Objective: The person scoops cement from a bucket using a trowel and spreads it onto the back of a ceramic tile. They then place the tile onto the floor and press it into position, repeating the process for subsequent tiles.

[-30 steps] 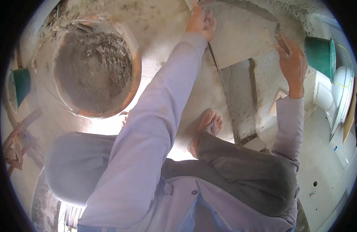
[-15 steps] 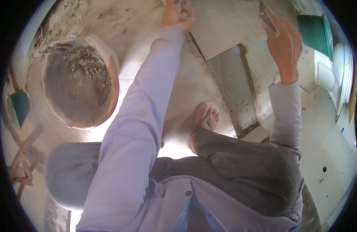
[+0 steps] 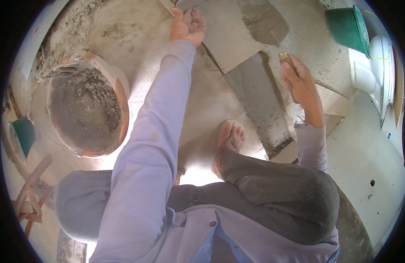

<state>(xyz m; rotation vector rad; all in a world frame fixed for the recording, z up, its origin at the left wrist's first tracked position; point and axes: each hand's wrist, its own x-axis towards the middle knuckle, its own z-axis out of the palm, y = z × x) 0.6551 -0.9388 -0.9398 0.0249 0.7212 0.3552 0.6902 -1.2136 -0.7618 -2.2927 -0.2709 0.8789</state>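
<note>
Palm up, my left hand (image 3: 189, 27) is at the far end of my outstretched arm, fingers loosely curled and apart. Its thumb lies beside the corner of a pale tile (image 3: 167, 4) at the top edge; I cannot tell whether it presses on it. My right hand (image 3: 301, 83) is wrapped around a wooden-handled tool (image 3: 283, 56) with a brass-coloured end pointing up and away. The tool's other end is mostly hidden by the hand. Between the hands lies a large beige tile (image 3: 228, 41), and nearer me runs a grey mortar strip (image 3: 260, 98).
At left stands a mortar-smeared orange bucket (image 3: 120, 103) holding wet grey mix. A green bucket (image 3: 348, 33) and white plastic pipe (image 3: 364, 76) are at far right. A wet grey patch (image 3: 266, 24) lies beyond the tile. Wooden offcuts (image 3: 32, 193) lie at lower left. My sandalled foot (image 3: 231, 138) is in the middle.
My right hand has come down toward me and a little left with the tool, showing more of its handle. My left hand stays by the tile corner. The view has shifted slightly.
</note>
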